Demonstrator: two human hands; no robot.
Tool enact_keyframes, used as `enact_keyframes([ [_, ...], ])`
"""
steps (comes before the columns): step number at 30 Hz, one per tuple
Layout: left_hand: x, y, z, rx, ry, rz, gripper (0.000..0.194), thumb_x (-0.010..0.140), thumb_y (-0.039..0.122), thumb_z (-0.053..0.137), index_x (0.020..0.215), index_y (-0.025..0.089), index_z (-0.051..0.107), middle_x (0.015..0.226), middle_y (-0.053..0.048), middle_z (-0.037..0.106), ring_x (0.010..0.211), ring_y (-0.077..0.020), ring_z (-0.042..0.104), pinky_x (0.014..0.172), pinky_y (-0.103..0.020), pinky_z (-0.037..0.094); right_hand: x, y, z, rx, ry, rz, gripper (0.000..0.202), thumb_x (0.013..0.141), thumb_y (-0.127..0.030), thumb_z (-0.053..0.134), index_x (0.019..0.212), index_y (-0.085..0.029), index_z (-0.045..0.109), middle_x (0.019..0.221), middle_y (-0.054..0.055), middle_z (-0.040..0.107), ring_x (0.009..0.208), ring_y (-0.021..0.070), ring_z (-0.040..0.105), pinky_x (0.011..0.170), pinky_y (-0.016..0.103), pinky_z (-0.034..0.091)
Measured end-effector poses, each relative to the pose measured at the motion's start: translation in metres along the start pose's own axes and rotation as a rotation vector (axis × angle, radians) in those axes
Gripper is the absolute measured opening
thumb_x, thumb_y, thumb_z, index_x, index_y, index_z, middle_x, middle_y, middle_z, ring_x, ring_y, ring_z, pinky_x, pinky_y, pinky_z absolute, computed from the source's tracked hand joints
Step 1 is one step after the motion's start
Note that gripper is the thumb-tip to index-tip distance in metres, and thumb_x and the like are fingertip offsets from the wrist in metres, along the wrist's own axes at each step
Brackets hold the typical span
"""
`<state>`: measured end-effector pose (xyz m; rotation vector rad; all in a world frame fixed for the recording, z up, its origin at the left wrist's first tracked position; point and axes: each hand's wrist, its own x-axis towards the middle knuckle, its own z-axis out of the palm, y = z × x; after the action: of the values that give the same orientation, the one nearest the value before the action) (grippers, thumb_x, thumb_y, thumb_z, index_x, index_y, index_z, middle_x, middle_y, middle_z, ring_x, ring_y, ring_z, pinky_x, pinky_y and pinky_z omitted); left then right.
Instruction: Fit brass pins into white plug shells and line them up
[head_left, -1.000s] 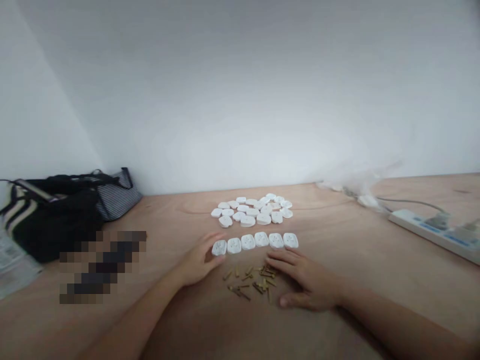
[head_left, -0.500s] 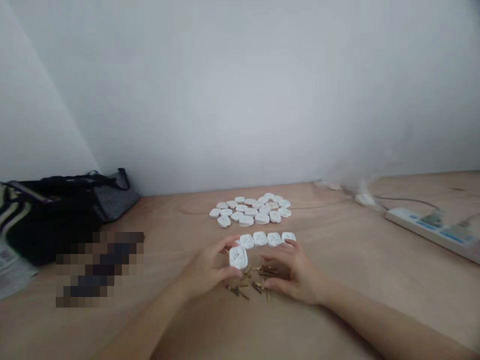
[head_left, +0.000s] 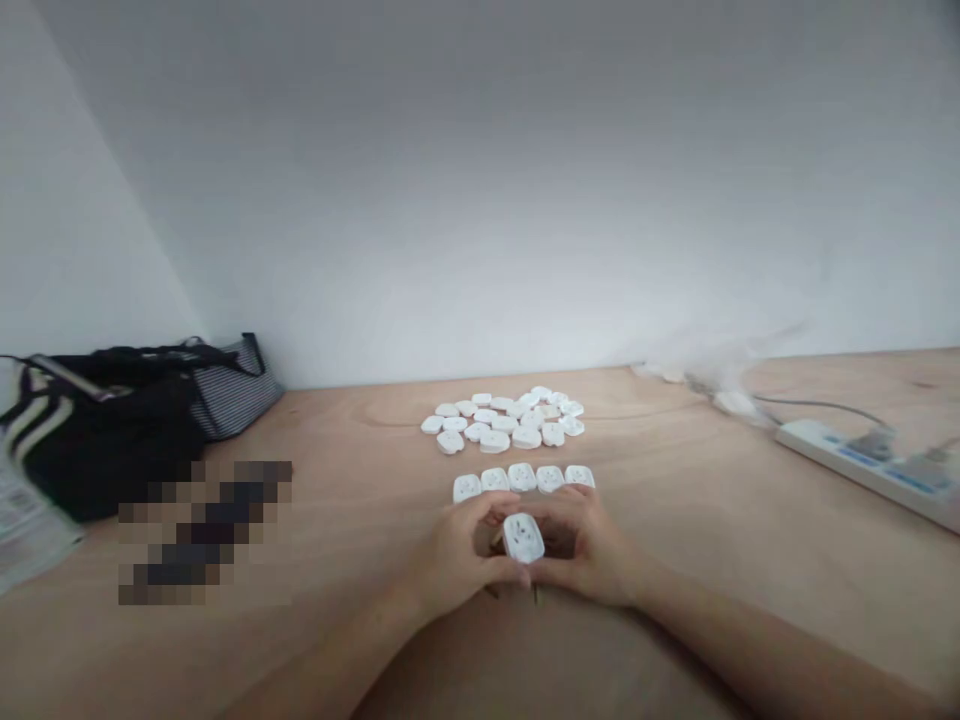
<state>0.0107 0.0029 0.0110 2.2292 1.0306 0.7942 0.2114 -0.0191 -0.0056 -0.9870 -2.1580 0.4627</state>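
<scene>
Between my two hands is a white plastic plug housing (head_left: pixel 523 538), a rounded square with small holes in its upper face. My left hand (head_left: pixel 469 550) curls round its left side, thumb at the lower edge. My right hand (head_left: pixel 600 550) closes in from the right, its thumb meeting the left thumb below the housing. Small brass pins (head_left: pixel 535 595) lie on the table under my hands, mostly hidden by them. Just beyond my fingers, several similar white housings (head_left: pixel 522 477) form a row with their holed faces up.
Farther back, many more white housings (head_left: pixel 495 440) lie in a loose group on the wooden table (head_left: pixel 337 560). A black bag (head_left: pixel 112 430) stands at the left, near a blurred-out dark object (head_left: pixel 217 530). On the right are a white power strip (head_left: pixel 862 465) and clear plastic wrap (head_left: pixel 720 375).
My left hand has moved right with a white housing, bringing it over the brass pins to my right hand, which now closes on it too. Another housing now shows at the row's left end.
</scene>
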Motion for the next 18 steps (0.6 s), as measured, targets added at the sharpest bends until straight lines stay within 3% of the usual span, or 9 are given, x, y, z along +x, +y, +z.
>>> enact_keyframes([
  [2, -0.001, -0.003, -0.011, 0.034, -0.041, 0.023, 0.053, 0.059, 0.038, 0.078, 0.104, 0.02, 0.059, 0.101, -0.004, 0.063, 0.094, -0.023, 0.058, 0.084, -0.034, 0.045, -0.002, 0.0, 0.001, -0.009, 0.021, 0.049, 0.046, 0.066, -0.044, 0.071, 0.108, -0.029, 0.058, 0.102, 0.002, 0.067, 0.094, 0.0243, 0.058, 0.093, 0.046, 0.031],
  [5, -0.004, -0.01, -0.034, 0.102, -0.209, 0.08, 0.018, 0.071, 0.034, 0.07, 0.079, 0.019, 0.066, 0.086, -0.001, 0.059, 0.083, -0.018, 0.057, 0.076, -0.028, 0.045, -0.004, 0.001, 0.002, -0.015, 0.063, 0.117, 0.039, 0.064, -0.038, 0.072, 0.099, -0.024, 0.059, 0.096, 0.003, 0.067, 0.094, 0.0255, 0.057, 0.094, 0.049, 0.029],
  [9, -0.011, -0.02, -0.051, 0.14, -0.324, 0.094, 0.019, 0.07, 0.038, 0.071, 0.081, 0.022, 0.068, 0.083, 0.0, 0.056, 0.081, -0.0161, 0.054, 0.072, -0.024, 0.043, -0.006, 0.002, 0.004, -0.024, 0.092, 0.145, 0.037, 0.062, -0.034, 0.072, 0.093, -0.022, 0.057, 0.093, 0.003, 0.066, 0.094, 0.026, 0.057, 0.094, 0.049, 0.029],
  [14, -0.012, -0.021, -0.047, 0.196, -0.357, 0.078, 0.025, 0.066, 0.041, 0.074, 0.079, 0.021, 0.068, 0.081, 0.0, 0.057, 0.079, -0.0162, 0.054, 0.067, -0.023, 0.042, -0.006, 0.002, 0.006, -0.049, 0.091, 0.169, 0.039, 0.058, -0.038, 0.074, 0.089, -0.022, 0.056, 0.088, 0.002, 0.066, 0.09, 0.0251, 0.057, 0.092, 0.048, 0.031],
  [18, -0.012, -0.02, -0.049, 0.215, -0.359, 0.068, 0.017, 0.071, 0.035, 0.07, 0.073, 0.019, 0.065, 0.079, 0.0, 0.058, 0.076, -0.0153, 0.055, 0.067, -0.023, 0.042, -0.007, 0.002, 0.005, -0.039, 0.083, 0.188, 0.04, 0.056, -0.042, 0.076, 0.085, -0.022, 0.057, 0.086, 0.002, 0.066, 0.089, 0.025, 0.057, 0.09, 0.047, 0.033],
])
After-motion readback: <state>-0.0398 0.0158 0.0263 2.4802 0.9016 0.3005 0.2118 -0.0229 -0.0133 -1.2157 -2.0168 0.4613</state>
